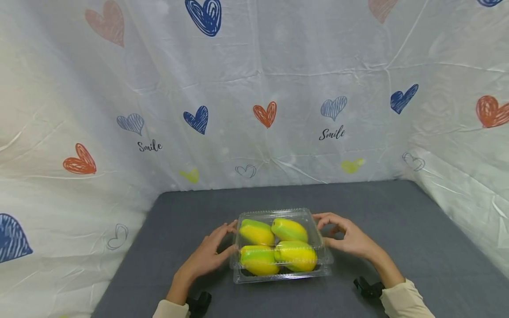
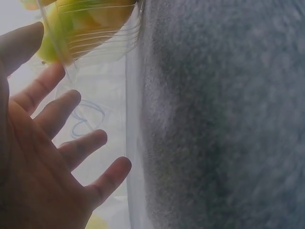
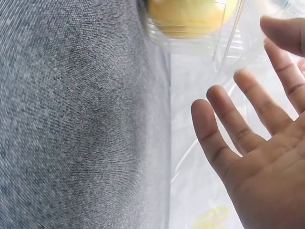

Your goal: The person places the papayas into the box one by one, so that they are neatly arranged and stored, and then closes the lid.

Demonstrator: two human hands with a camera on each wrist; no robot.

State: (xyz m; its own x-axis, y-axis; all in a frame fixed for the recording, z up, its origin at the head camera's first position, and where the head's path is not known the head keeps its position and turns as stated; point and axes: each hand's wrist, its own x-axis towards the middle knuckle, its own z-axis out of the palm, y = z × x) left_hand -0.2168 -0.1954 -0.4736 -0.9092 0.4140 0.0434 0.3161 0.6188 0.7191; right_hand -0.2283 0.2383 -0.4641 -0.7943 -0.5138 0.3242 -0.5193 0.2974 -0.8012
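A clear plastic clamshell box (image 1: 283, 278) sits on the dark grey table with its lid down over the base. Through the lid show several plump, oblong yellow-green fruits (image 1: 296, 256), which look like mangoes or small papayas. My left hand (image 1: 204, 256) is at the box's left side, thumb and forefinger close to the wall. At the right side is my right hand (image 1: 350, 238), its fingertips by the lid's edge. Both wrist views show spread fingers beside the box, the left hand (image 2: 52, 157) and the right hand (image 3: 267, 157) alike; firm contact cannot be made out.
The grey table (image 1: 199, 205) has rounded far corners. Behind it and along both sides hangs a white cloth (image 1: 294, 101) printed with hearts and the word "Smile". Each wrist carries a black strapped device (image 1: 367, 288), below cream sleeves (image 1: 407, 300).
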